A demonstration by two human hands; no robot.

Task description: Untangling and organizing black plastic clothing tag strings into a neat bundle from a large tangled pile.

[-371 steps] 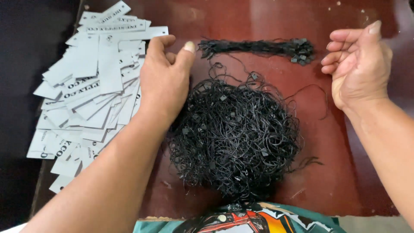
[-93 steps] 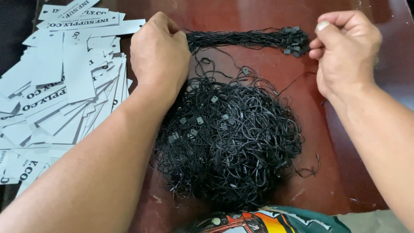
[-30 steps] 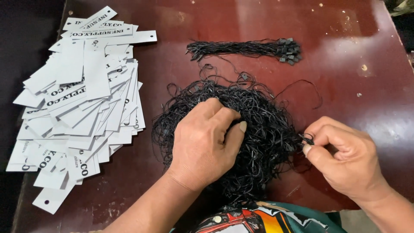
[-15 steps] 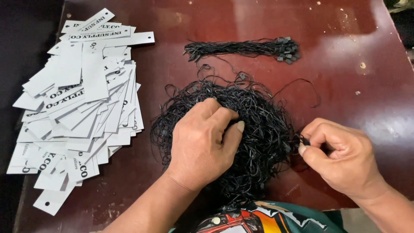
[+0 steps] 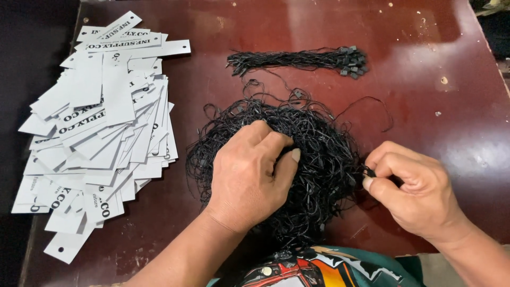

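Left hand (image 5: 249,175) presses flat, open, on the tangled heap of black cords (image 5: 313,154) mid-tabletop (image 5: 451,79), while the right hand (image 5: 411,191) pinches one cord's end at the heap's edge; best drawn out slowly, heap pinned, to avoid snags.

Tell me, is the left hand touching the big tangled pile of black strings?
Touching. The head view shows the left hand resting palm-down on the big tangled pile of black strings, fingers pressed into it.
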